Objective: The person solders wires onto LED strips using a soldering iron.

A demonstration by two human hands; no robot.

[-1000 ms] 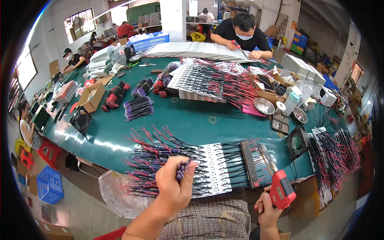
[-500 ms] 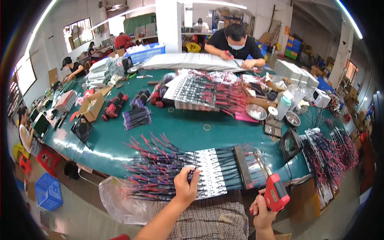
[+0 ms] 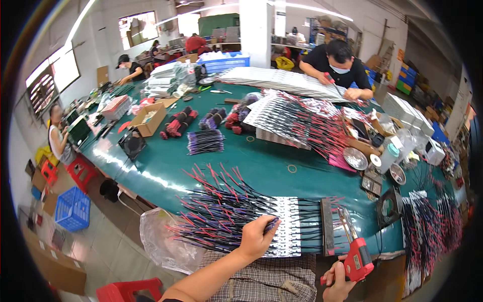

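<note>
My left hand (image 3: 257, 236) is closed over the left edge of a white sheet of small circuit boards (image 3: 288, 226), with a small bunch of dark purple wires (image 3: 271, 224) pinched at the fingertips. Many black, purple and red wires (image 3: 216, 211) fan out to the left of the sheet. Over the wires on its right side lies a dark bar (image 3: 327, 226). In my right hand (image 3: 338, 279) is a red soldering gun (image 3: 359, 260), gripped by its handle. Its metal barrel points up and away, just right of the bar.
Wire bundles (image 3: 205, 142) and a stack of wired boards (image 3: 282, 118) lie farther back on the green table (image 3: 241, 173). A small black fan (image 3: 389, 207) stands right of the soldering gun, near hanging wired boards (image 3: 420, 231). Across the table a masked co-worker (image 3: 339, 70) handles a tool.
The whole view has shifted, so the table and boards sit farther right in it. My left hand stays at the sheet's left edge; the soldering gun stays in my right hand near the bar.
</note>
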